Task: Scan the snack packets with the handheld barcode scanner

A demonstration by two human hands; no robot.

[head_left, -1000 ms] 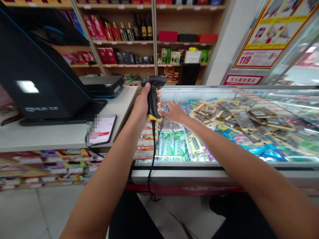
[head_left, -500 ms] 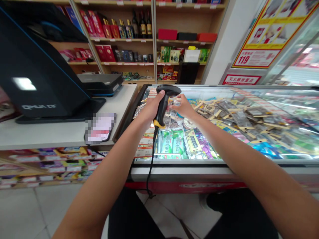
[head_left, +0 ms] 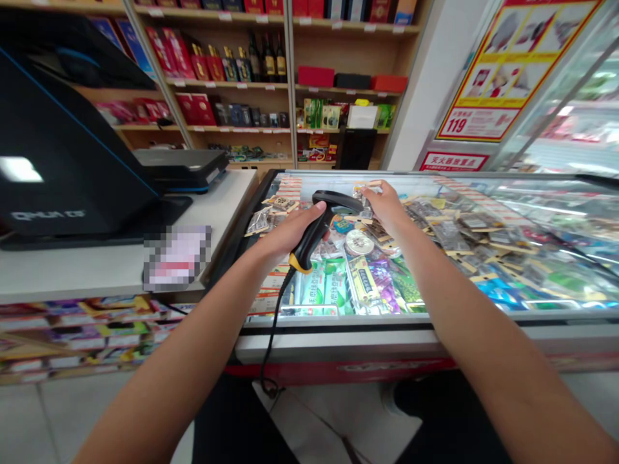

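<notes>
- Gripping a black scanner [head_left: 313, 240] with yellow trim, the left hand [head_left: 294, 230] is curled around the handle, its thumb lying up against the head and its fingertips showing on the far side.
- The scanner is tilted above the near left part of a glass-topped freezer [head_left: 338, 345], its head pointing toward the right hand [head_left: 388, 205].
- That hand is nearly closed, thumb and fingertips pinching a small packet [head_left: 365, 201] just beside the end of the scanner's head; whether the two touch, I cannot tell.
- A black cord [head_left: 273, 332] runs from the scanner's handle down over the freezer's front edge.
- Below the hands are green-and-white packs [head_left: 325, 287], a yellow pack [head_left: 365, 280] and a round white-topped item [head_left: 359, 242]; a heap of small packets [head_left: 467, 225] spreads out to the right.
- On the counter [head_left: 87, 274] at the left sit a black register [head_left: 72, 154], a flat dark device [head_left: 178, 169] behind it and a phone [head_left: 176, 261] with a partly blurred screen.
- Beyond, wooden shelves [head_left: 222, 83] carry bottles [head_left: 269, 58] and boxes [head_left: 315, 77].
</notes>
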